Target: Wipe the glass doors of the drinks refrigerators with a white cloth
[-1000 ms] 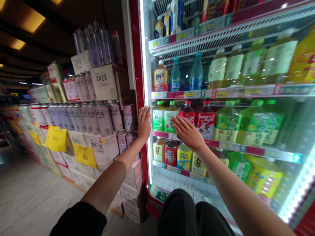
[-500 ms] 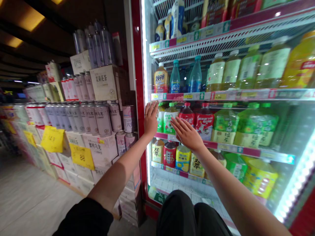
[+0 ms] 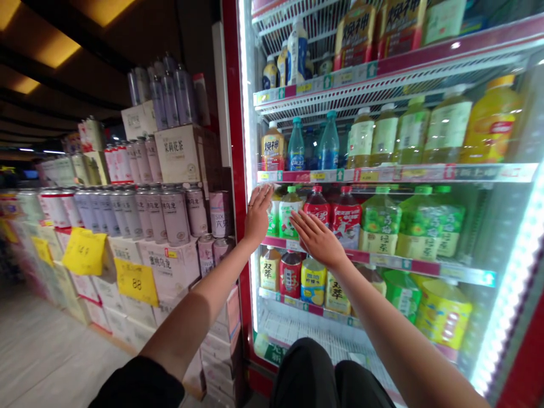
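on the far left, a pale shop floor [image 3: 42,351] runs along a long wall of stacked goods. a yellow price sign [image 3: 84,252] and a second one with 88 on it [image 3: 136,281] sit on white cardboard boxes [image 3: 165,263]. rows of tall silver drink cans [image 3: 174,215] stand on top of the boxes. a black sleeve [image 3: 136,388] comes up from the bottom edge, on the person's left arm.

next comes the red frame [image 3: 235,170] of a drinks fridge. its glass door [image 3: 480,226] looks shut. the left hand [image 3: 257,214] is wide open, with the fingers up and spread, and seems to lie flat on the glass just beside the red frame. it has hold of nothing.

the right hand [image 3: 317,241] is open too, with its fingers pointing left. it seems to lie flat on the same glass, near the left hand but not touching it, and it holds nothing.

behind the glass, green-capped tea bottles [image 3: 290,212], red-labelled bottles [image 3: 317,208], big green bottles [image 3: 419,224] and yellow juice bottles [image 3: 491,122] stand on the shelves. dark trousers [image 3: 323,377] show at the bottom.
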The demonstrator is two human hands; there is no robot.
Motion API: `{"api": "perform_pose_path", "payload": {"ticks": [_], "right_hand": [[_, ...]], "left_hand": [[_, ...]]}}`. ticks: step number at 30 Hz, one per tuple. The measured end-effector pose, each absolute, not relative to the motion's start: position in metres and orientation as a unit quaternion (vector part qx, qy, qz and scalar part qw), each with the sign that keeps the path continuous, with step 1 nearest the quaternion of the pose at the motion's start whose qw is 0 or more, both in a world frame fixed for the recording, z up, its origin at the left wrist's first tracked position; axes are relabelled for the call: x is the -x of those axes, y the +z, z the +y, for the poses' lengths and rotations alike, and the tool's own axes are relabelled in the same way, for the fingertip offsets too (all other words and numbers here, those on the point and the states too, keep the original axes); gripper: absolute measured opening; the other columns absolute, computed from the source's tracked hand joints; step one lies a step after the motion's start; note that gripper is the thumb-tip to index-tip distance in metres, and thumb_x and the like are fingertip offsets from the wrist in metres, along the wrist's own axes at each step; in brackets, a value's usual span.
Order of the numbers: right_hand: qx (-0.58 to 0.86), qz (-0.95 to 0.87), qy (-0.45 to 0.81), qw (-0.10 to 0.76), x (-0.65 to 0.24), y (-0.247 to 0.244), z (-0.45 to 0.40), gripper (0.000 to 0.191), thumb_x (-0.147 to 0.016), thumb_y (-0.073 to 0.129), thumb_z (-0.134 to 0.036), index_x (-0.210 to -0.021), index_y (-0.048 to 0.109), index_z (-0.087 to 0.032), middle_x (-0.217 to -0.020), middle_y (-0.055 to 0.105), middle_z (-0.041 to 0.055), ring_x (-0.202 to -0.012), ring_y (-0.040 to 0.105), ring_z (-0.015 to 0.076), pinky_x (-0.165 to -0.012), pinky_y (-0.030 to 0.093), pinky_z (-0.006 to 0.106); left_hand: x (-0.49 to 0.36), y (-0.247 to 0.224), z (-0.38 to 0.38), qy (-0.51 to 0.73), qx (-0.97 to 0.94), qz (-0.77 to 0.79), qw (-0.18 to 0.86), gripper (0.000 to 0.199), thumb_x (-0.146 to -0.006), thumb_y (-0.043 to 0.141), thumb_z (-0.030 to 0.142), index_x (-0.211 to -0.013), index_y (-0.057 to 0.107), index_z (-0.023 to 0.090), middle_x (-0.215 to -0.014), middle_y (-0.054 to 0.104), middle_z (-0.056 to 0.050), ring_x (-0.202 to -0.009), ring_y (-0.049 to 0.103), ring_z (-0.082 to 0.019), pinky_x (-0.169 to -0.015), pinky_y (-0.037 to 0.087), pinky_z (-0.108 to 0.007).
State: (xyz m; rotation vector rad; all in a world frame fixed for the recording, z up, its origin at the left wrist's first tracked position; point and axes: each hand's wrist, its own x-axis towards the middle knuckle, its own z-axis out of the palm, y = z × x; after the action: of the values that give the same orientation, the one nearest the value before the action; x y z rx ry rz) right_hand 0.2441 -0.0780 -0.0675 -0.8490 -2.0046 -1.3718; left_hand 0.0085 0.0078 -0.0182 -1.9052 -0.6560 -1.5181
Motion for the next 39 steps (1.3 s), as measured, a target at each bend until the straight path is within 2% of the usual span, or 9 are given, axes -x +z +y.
{"api": "perform_pose_path", "payload": {"ticks": [4, 8, 12, 15, 21, 24, 29, 34, 39], "right_hand": [[0.314, -0.746, -0.517, 0.278, -0.245, -0.067, -0.078, 0.086, -0.106, 0.053, -0.017, -0.175, 0.001, -0.013, -0.176, 0.032, 0.0132, -0.164, 0.037, 0.0298, -0.131, 0.041, 0.050], [0.312, -0.736, -0.536, 0.272, -0.245, -0.067, -0.078, 0.085, -0.107, 0.052, -0.018, -0.174, 0.001, -0.010, -0.176, 0.033, 0.0143, -0.163, 0.038, 0.0306, -0.130, 0.042, 0.050], [0.312, -0.735, -0.539, 0.269, -0.244, -0.066, -0.079, 0.085, -0.107, 0.051, -0.018, -0.174, 0.001, -0.009, -0.176, 0.031, 0.0141, -0.164, 0.036, 0.0304, -0.130, 0.043, 0.050], [0.317, -0.738, -0.532, 0.267, -0.245, -0.066, -0.080, 0.085, -0.107, 0.051, -0.017, -0.174, 0.001, -0.011, -0.176, 0.029, 0.0125, -0.165, 0.034, 0.0295, -0.130, 0.043, 0.050], [0.314, -0.742, -0.529, 0.267, -0.245, -0.067, -0.079, 0.085, -0.107, 0.053, -0.018, -0.174, 0.001, -0.010, -0.177, 0.026, 0.0131, -0.166, 0.028, 0.0296, -0.132, 0.041, 0.050], [0.314, -0.744, -0.525, 0.268, -0.245, -0.068, -0.078, 0.086, -0.107, 0.052, -0.019, -0.173, -0.003, -0.010, -0.177, 0.025, 0.0136, -0.167, 0.025, 0.0294, -0.132, 0.040, 0.050], [0.318, -0.761, -0.493, 0.277, -0.247, -0.069, -0.077, 0.087, -0.108, 0.050, -0.019, -0.173, -0.008, -0.015, -0.178, 0.022, 0.0116, -0.168, 0.025, 0.0281, -0.134, 0.036, 0.051], [0.316, -0.768, -0.479, 0.283, -0.247, -0.068, -0.077, 0.086, -0.108, 0.049, -0.018, -0.174, -0.005, -0.018, -0.179, 0.022, 0.0099, -0.168, 0.025, 0.0283, -0.135, 0.036, 0.051], [0.315, -0.775, -0.470, 0.281, -0.249, -0.070, -0.080, 0.088, -0.105, 0.051, -0.016, -0.174, -0.005, -0.016, -0.179, 0.024, 0.0105, -0.168, 0.025, 0.0279, -0.135, 0.035, 0.052]], "left_hand": [[-0.036, -0.004, -0.003, -0.537, 0.743, -0.207, 0.342, 0.092, -0.099, 0.037, -0.005, -0.175, 0.011, 0.038, -0.173, 0.047, 0.000, -0.166, 0.033, -0.026, -0.134, 0.044, -0.053], [-0.030, -0.015, -0.005, -0.479, 0.767, -0.183, 0.386, 0.092, -0.098, 0.038, -0.005, -0.176, 0.012, 0.036, -0.171, 0.049, 0.001, -0.166, 0.033, -0.024, -0.133, 0.046, -0.048], [-0.014, -0.025, 0.003, -0.541, 0.733, -0.223, 0.347, 0.088, -0.102, 0.041, -0.001, -0.175, 0.013, 0.041, -0.169, 0.053, -0.001, -0.165, 0.037, -0.025, -0.130, 0.050, -0.055], [-0.020, -0.020, 0.003, -0.593, 0.702, -0.254, 0.301, 0.090, -0.102, 0.040, -0.001, -0.174, 0.010, 0.044, -0.171, 0.050, -0.001, -0.165, 0.036, -0.027, -0.131, 0.046, -0.061], [-0.041, -0.021, -0.012, -0.527, 0.756, -0.233, 0.310, 0.090, -0.103, 0.036, -0.001, -0.175, 0.001, 0.039, -0.176, 0.042, 0.001, -0.168, 0.026, -0.024, -0.137, 0.039, -0.052], [-0.031, -0.036, -0.013, -0.506, 0.764, -0.241, 0.318, 0.086, -0.103, 0.038, 0.000, -0.176, 0.009, 0.036, -0.175, 0.043, 0.000, -0.169, 0.026, -0.025, -0.137, 0.039, -0.051], [-0.014, -0.039, -0.007, -0.542, 0.735, -0.290, 0.286, 0.069, -0.109, 0.042, 0.012, -0.172, 0.030, 0.037, -0.169, 0.052, -0.002, -0.164, 0.038, -0.026, -0.134, 0.042, -0.055], [-0.036, -0.005, -0.010, -0.620, 0.674, -0.280, 0.287, 0.044, -0.109, 0.053, 0.018, -0.151, 0.059, 0.031, -0.141, 0.071, -0.007, -0.134, 0.064, -0.026, -0.119, 0.056, -0.051], [-0.058, 0.001, -0.023, -0.556, 0.729, -0.235, 0.323, 0.035, -0.108, 0.053, 0.013, -0.134, 0.071, 0.027, -0.127, 0.074, -0.007, -0.123, 0.066, -0.025, -0.112, 0.057, -0.045]]}}
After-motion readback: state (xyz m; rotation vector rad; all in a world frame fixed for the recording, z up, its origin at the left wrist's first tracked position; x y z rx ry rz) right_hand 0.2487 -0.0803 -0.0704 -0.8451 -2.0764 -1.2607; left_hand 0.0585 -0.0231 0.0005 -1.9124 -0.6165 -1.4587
